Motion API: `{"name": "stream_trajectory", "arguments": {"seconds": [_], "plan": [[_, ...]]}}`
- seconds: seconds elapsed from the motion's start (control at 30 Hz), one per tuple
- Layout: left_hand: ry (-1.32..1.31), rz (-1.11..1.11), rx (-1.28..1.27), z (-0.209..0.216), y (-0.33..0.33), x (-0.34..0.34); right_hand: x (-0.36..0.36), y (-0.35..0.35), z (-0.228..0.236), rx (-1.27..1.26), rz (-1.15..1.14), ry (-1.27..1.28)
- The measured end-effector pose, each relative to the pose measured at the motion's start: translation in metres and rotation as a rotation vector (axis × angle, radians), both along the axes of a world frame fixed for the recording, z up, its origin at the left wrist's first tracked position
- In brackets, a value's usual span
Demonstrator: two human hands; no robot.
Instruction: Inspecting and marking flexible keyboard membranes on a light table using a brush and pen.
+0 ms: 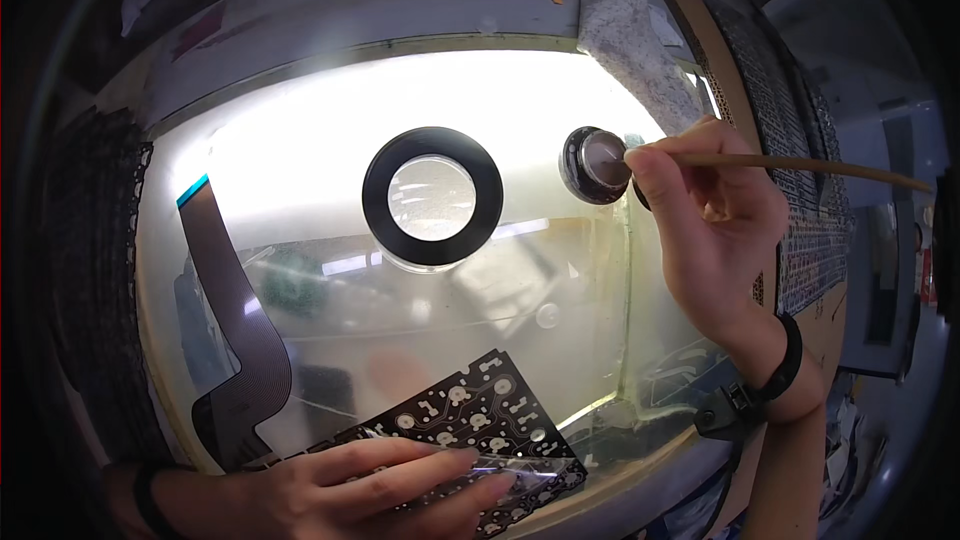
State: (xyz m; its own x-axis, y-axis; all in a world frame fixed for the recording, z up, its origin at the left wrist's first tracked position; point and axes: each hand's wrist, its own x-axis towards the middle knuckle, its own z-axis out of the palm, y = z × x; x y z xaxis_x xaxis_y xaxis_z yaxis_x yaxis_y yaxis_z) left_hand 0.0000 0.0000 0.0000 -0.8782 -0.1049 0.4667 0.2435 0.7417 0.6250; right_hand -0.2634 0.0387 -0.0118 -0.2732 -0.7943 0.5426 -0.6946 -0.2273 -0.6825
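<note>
My right hand (722,225) pinches a thin wooden stick-like brush (800,162), its working end inside a small round pot (603,158) with a dark rim and greyish contents. Fingertips hide most of that end. At the lower edge, my left hand (380,488) lies with fingers stretched over a black printed circuit sheet (475,418) with silvery traces and round pads. A clear plastic film (520,467) shows beside the left fingertips, on the sheet. The left thumb is hidden. The sheet's tail, a dark flat ribbon (240,315) with a blue end, curves up along the left side.
A black ring magnifier lens (432,197) stands mid-surface over the brightly lit light table (300,140). Stacks of dark sheets line the left (100,280) and right (810,170) sides. A speckled grey cloth (630,35) hangs over the far right edge.
</note>
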Motion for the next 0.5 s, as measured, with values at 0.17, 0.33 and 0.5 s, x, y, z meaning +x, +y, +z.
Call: {"name": "stream_trajectory", "arguments": {"seconds": [0.17, 0.33, 0.5], "plan": [[-0.017, 0.020, 0.015, 0.011, 0.007, 0.002, 0.002, 0.002, 0.006, 0.019, 0.014, -0.018], [-0.012, 0.001, -0.010, 0.004, -0.005, 0.003, 0.003, -0.007, 0.002, -0.064, 0.020, -0.001], [-0.011, 0.025, 0.024, 0.009, 0.005, 0.002, 0.007, 0.011, 0.022, 0.092, 0.113, 0.081]]}}
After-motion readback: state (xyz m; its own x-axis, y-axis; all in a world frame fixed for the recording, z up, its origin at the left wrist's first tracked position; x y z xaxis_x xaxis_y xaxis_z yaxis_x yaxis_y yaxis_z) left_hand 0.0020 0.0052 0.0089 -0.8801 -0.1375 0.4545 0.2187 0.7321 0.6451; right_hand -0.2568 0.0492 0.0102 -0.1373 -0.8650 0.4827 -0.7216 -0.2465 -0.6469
